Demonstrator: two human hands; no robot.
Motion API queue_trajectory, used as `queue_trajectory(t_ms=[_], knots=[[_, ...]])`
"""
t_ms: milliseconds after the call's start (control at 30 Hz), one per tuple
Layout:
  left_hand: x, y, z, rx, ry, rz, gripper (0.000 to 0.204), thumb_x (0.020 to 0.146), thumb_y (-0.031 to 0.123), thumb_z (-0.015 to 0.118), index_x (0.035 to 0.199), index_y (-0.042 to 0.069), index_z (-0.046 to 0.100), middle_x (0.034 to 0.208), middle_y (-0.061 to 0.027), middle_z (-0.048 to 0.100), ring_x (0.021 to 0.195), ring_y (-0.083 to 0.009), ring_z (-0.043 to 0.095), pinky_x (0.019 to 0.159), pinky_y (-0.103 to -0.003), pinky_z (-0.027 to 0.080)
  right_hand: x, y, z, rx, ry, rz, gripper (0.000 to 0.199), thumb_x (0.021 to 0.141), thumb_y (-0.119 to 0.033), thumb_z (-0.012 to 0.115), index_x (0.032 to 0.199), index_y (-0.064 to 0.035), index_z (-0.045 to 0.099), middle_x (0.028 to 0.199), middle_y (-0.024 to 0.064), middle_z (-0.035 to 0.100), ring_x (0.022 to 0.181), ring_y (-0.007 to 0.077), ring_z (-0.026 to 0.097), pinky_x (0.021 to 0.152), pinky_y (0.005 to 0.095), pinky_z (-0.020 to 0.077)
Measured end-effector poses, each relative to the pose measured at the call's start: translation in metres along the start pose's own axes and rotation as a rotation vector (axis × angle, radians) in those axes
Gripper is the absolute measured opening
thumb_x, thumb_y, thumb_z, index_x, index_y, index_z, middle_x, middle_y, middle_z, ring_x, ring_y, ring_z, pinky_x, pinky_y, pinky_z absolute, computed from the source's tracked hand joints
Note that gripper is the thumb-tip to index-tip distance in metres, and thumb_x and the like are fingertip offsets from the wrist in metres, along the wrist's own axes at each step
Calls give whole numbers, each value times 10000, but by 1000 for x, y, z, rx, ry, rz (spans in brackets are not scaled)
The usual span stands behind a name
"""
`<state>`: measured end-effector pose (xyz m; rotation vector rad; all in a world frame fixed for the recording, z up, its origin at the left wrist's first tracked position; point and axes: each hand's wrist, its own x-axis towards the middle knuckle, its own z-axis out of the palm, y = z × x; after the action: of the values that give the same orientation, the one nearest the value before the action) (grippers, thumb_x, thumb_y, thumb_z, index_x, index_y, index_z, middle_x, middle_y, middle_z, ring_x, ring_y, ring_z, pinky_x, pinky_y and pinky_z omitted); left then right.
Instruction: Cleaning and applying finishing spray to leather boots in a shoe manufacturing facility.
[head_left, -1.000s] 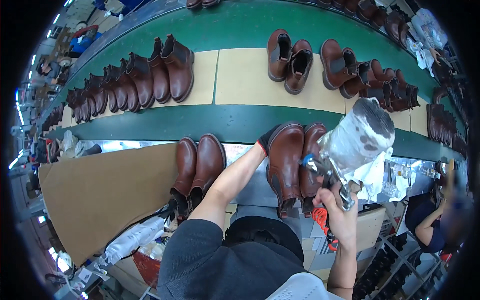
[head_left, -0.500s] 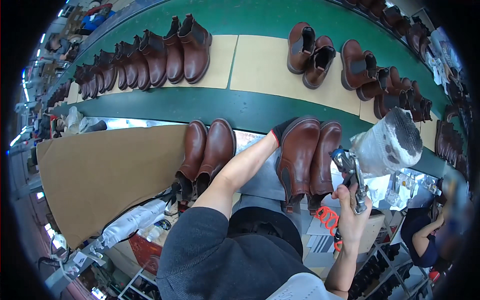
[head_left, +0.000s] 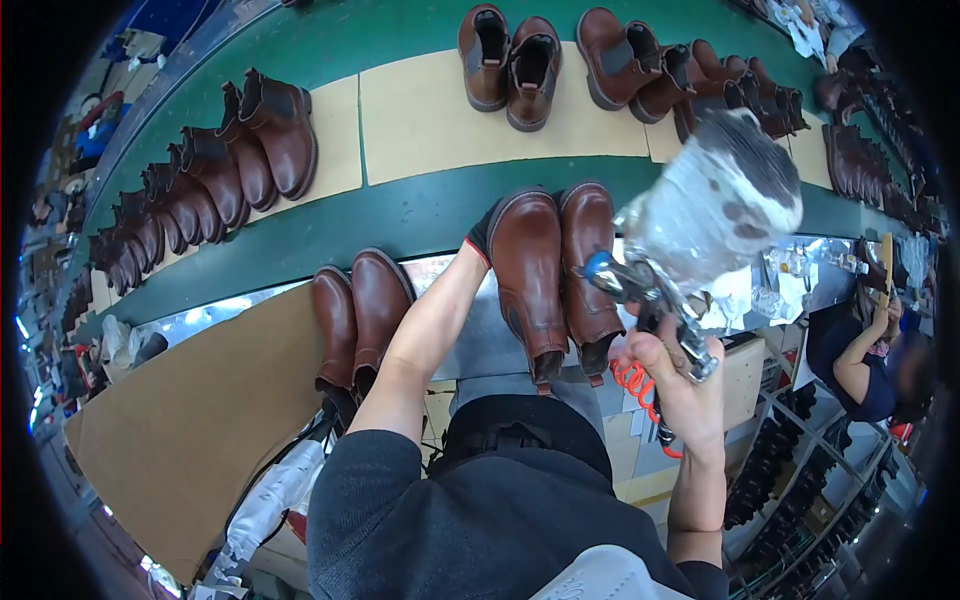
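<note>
While the left hand reaches forward over the bench, its dark-gloved fingers rest at the toe of the left boot of a brown pair; whether the fingers grip the toe or merely press on it cannot be told, since the boot hides most of them. This pair stands side by side on a grey work surface at the near edge of the green conveyor. Each boot's long axis runs away from the person, toes pointing toward the conveyor and heels and shaft openings toward the body.

The right hand is closed around the grip of a spray gun. The gun's blue-tipped nozzle points left, at the right boot of the pair and just beside it. Its stained, plastic-wrapped cup rises up and to the right. A red coiled hose hangs below the grip.

A second brown pair stands to the left, partly on a cardboard sheet. Further boots lie on tan mats on the conveyor.
</note>
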<state>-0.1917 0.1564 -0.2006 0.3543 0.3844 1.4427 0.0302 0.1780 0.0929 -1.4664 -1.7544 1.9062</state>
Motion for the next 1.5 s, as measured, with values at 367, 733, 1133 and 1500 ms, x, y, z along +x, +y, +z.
queue_trajectory(t_ms=[367,733,1133,1500], knots=[[-7,-11,-38,25,117,42,266,977,119,449,1223,58,530,1173,-76,588,1044,-149,567,944,-307,470,24,35,23,-29,91,-106,279,860,-239,689,817,29,626,611,2,530,594,54,452,530,241,392],[2,-17,-31,164,174,101,288,981,132,448,1249,52,520,1224,-69,567,1093,-144,539,993,-302,429,28,39,24,-74,215,-111,191,868,-149,669,807,27,630,626,-3,558,600,46,484,548,217,396],[-29,-49,-141,-253,490,-205,269,969,135,467,1221,67,530,1170,-96,585,1060,-181,550,980,-348,435,22,28,22,73,59,62,339,917,-151,606,1140,98,550,781,52,592,699,112,577,683,249,479],[-9,-21,-73,-51,532,-290,253,953,103,489,1193,52,553,1132,-89,602,1017,-172,573,934,-331,474,33,27,22,-5,84,23,264,909,-161,618,1020,78,609,715,39,606,682,80,569,633,215,436]])
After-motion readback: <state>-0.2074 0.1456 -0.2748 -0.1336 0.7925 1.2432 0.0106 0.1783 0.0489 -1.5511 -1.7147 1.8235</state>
